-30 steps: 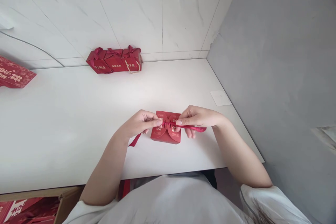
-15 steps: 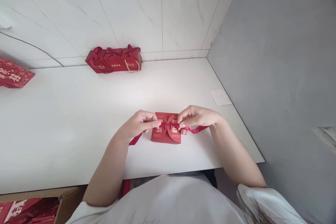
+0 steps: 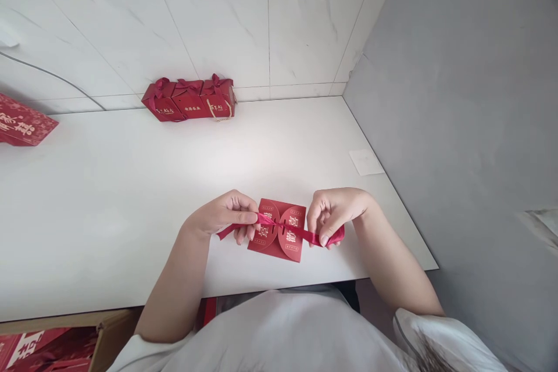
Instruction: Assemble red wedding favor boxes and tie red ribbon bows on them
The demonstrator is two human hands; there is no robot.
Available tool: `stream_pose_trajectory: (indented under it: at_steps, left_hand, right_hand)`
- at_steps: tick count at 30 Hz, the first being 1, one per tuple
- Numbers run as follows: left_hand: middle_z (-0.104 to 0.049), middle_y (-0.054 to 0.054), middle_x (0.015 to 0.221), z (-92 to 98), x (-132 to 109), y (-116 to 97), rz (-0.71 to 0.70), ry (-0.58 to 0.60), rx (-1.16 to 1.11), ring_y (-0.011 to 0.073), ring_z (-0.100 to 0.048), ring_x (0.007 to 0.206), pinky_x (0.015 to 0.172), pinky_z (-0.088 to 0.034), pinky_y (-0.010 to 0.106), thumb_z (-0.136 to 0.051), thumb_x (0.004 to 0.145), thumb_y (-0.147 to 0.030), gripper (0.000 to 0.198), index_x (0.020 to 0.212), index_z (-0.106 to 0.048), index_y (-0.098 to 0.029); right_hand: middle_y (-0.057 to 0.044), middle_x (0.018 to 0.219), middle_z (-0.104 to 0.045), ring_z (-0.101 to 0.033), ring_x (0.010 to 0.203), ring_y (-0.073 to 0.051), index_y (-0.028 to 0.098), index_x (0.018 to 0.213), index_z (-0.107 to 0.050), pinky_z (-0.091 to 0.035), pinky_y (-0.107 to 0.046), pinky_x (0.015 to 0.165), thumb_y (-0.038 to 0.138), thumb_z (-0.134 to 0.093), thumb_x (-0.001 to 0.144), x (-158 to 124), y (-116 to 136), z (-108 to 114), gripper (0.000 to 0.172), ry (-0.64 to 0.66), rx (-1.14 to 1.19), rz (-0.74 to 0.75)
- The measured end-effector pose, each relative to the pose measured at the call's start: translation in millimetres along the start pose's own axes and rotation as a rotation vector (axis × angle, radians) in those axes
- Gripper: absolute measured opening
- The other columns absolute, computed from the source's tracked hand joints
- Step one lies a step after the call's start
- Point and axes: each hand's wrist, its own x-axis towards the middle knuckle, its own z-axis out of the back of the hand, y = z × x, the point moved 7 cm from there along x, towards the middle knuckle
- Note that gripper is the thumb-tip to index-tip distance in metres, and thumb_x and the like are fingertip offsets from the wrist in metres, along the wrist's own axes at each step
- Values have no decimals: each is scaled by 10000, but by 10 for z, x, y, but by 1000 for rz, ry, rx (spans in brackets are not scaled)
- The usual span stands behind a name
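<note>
A small red gift box (image 3: 271, 248) with gold characters and two rounded top flaps is in front of me, turned at a slight angle. Across its top runs a dark red ribbon (image 3: 307, 236), drawn together in a knot at the middle where the flaps meet. My left hand (image 3: 231, 216) pinches one side of the ribbon between thumb and fingers, its lower fingers by the box's left edge. On the other side, my right hand (image 3: 333, 218) pinches the ribbon just off the box's right edge, with a folded length in the fingers.
Several red boxes with ribbon bows (image 3: 188, 102) stand by the tiled wall. Another red printed box (image 3: 28, 122) is at the far left. A white paper square (image 3: 366, 162) lies near the grey partition (image 3: 457, 99). Below the table, a cardboard carton (image 3: 104, 334) holds red packaging.
Both hands have moved apart along the ribbon, the right one outward and down. The box has turned slightly and shifted toward me. The ribbon's crossing has drawn into a small knot.
</note>
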Motion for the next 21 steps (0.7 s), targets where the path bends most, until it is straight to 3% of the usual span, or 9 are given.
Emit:
stream_pose_trajectory:
  at_steps: [3, 6, 10, 12, 17, 21]
  left_hand:
    - [-682, 85, 646, -12, 1, 38, -11, 45, 15, 127, -601, 460, 403, -420, 213, -694, 820, -488, 361, 732, -721, -138]
    - [-668, 105, 661, 58, 17, 6, -111, -36, 9, 175, -647, 610, 470, -484, 243, -694, 808, -519, 389, 676, -727, -154]
    - [-675, 160, 1176, 149, 75, -98, -243, -162, -73, 189, -676, 846, 567, -524, 232, -713, 808, -493, 361, 704, -763, -150]
    - [-630, 144, 1304, 175, 109, -171, -295, -188, -100, 178, -680, 872, 636, -537, 237, -726, 812, -461, 301, 804, -792, -167]
    - [-749, 115, 1059, 282, 174, -294, -328, -275, -73, 177, -684, 910, 822, -533, 283, -731, 841, -368, 222, 963, -793, -193]
    - [-757, 103, 1017, 355, 236, -296, -305, -350, -57, 172, -684, 917, 870, -521, 306, -723, 854, -335, 198, 969, -780, -184]
  right_hand:
    - [-67, 755, -753, -715, 674, -144, 105, 876, -769, -579, -216, 600, 326, -864, 700, 5, 11, -15, 298, 22, -17, 47]
    - [-83, 819, -769, -717, 733, -154, 121, 855, -771, -580, -245, 671, 294, -852, 718, 18, 103, 54, 235, -45, -40, 206]
    - [-90, 899, -765, -709, 828, -181, 145, 811, -762, -568, -308, 762, 247, -840, 734, 4, 272, 217, 150, -201, 0, 426]
    - [-83, 921, -757, -700, 888, -194, 160, 797, -758, -552, -336, 815, 249, -839, 739, -28, 364, 303, 134, -289, 2, 517]
    - [-61, 989, -722, -658, 920, -169, 202, 955, -771, -524, -346, 876, 283, -723, 872, -101, 532, 397, 126, -439, -155, 566]
    - [-58, 1152, -653, -621, 1082, -197, 256, 956, -778, -508, -373, 951, 311, -691, 899, -138, 626, 416, 118, -556, -215, 615]
